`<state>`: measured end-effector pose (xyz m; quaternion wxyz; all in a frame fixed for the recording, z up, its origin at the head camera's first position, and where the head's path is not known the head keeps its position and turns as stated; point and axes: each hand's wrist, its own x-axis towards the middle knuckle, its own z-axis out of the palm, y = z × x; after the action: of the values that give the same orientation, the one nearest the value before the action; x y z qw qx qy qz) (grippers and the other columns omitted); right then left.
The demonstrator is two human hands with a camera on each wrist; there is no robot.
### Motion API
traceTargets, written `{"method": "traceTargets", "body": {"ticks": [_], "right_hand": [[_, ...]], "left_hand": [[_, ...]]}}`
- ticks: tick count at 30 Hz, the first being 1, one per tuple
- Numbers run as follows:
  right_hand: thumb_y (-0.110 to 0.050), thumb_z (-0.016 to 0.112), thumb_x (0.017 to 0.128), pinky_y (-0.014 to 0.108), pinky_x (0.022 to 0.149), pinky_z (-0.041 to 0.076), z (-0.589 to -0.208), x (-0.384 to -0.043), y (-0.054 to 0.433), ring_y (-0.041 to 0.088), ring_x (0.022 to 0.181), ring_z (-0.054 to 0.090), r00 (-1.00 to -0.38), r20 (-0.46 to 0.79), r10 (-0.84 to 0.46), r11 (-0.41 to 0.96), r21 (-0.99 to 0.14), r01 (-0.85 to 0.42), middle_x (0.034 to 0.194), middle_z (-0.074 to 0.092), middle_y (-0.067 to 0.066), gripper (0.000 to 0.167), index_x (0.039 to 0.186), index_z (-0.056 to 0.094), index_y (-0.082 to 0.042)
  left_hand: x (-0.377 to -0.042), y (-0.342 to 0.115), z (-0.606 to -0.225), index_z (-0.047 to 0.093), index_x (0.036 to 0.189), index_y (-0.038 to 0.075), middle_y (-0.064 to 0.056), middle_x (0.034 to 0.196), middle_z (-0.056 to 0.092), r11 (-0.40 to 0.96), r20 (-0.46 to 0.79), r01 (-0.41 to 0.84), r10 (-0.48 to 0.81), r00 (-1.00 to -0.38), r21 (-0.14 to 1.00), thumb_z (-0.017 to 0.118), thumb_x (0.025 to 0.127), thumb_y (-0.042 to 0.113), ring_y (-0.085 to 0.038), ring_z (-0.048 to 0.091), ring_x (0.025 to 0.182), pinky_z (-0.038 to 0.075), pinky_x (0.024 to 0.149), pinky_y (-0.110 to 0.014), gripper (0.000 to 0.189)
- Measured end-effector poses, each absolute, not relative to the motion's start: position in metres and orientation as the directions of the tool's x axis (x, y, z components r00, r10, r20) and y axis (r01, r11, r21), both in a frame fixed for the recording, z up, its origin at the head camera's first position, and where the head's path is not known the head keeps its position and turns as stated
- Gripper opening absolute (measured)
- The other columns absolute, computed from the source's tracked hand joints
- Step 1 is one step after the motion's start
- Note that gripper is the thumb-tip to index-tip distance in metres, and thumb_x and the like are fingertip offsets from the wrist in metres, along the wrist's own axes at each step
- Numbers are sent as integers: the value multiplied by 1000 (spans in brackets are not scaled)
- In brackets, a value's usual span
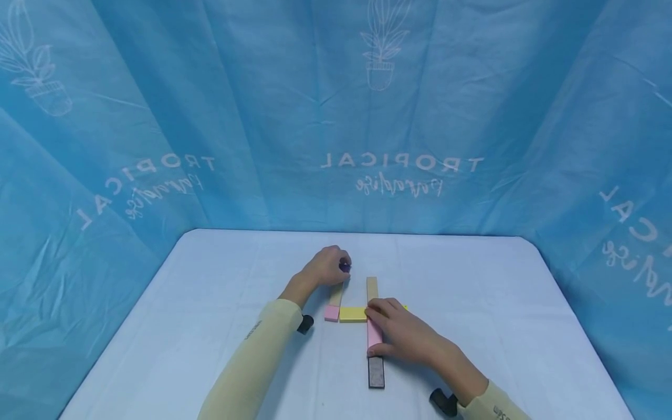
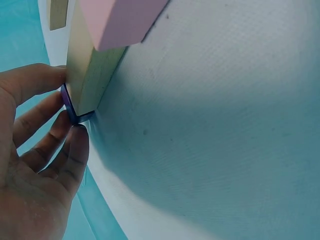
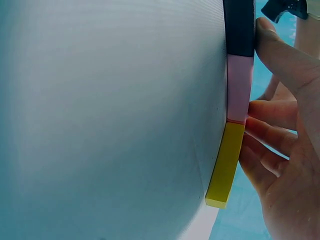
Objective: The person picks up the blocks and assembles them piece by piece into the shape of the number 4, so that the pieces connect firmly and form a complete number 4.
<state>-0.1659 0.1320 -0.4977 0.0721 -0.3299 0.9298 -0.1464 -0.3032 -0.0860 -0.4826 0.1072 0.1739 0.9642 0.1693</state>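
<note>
At the far end of a pale wooden block (image 1: pixel 336 295), my left hand (image 1: pixel 328 266) pinches a small dark purple block (image 1: pixel 344 266). In the left wrist view the purple block (image 2: pixel 70 106) sits against the end of the wooden block (image 2: pixel 87 70), with the thumb touching the wood. A pink block (image 1: pixel 332 313) adjoins the wooden block's near end. To the right, my right hand (image 1: pixel 404 333) rests on a longer pink block (image 1: pixel 374 337), fingertips near its far end, thumb near its near end. In the right wrist view a yellow block (image 3: pixel 224 167) lies past the pink one (image 3: pixel 239 87).
A yellow block (image 1: pixel 353 315) bridges the two rows. Another wooden block (image 1: pixel 372 287) stretches beyond the right hand, and a grey block with dark edges (image 1: pixel 375 372) extends the right row nearward. Everything lies on a white table (image 1: pixel 210 338) before a blue curtain (image 1: pixel 294 116).
</note>
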Motion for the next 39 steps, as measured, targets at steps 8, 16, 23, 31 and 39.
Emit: {"method": "traceTargets", "body": {"ticks": [8,16,23,31,39], "right_hand": [[-64,63,80,41,104,37,-499,-167,133,21,133,32,-776,-26,-630,743,-312,-593,148,35,2,84,144,45,-13],[-67,61,80,41,104,36,-500,-168,133,20,133,31,-775,-46,-630,746,-310,-589,148,34,1,85,145,44,-14],[-66,61,80,41,104,37,-498,-168,132,21,133,32,-769,-44,-637,740,-313,-595,148,35,2,85,144,45,-14],[-66,61,80,41,104,36,-499,-167,132,21,133,32,-776,-58,-627,751,-310,-583,148,35,2,85,144,44,-14],[-66,61,80,41,104,36,-501,-167,132,20,133,32,-775,-48,-630,748,-307,-589,147,35,1,85,144,44,-14]], "left_hand": [[-303,-88,-485,68,110,15,0,100,57,886,-135,284,353,-926,367,74,82,29,-14,54,91,49,81,-30,31],[-303,-96,-485,67,114,17,0,108,61,849,-168,216,332,-928,483,62,92,34,-18,56,103,48,87,-38,28],[-306,-112,-487,66,121,20,-2,117,59,791,-235,137,335,-912,596,67,87,27,-22,52,109,45,90,-43,35],[-304,-118,-485,61,130,26,-4,132,52,765,-263,185,422,-868,616,74,82,20,-27,46,122,38,99,-50,50],[-301,-120,-487,64,126,26,-1,129,54,759,-239,224,447,-862,611,73,83,20,-26,47,121,40,98,-49,44]]}}
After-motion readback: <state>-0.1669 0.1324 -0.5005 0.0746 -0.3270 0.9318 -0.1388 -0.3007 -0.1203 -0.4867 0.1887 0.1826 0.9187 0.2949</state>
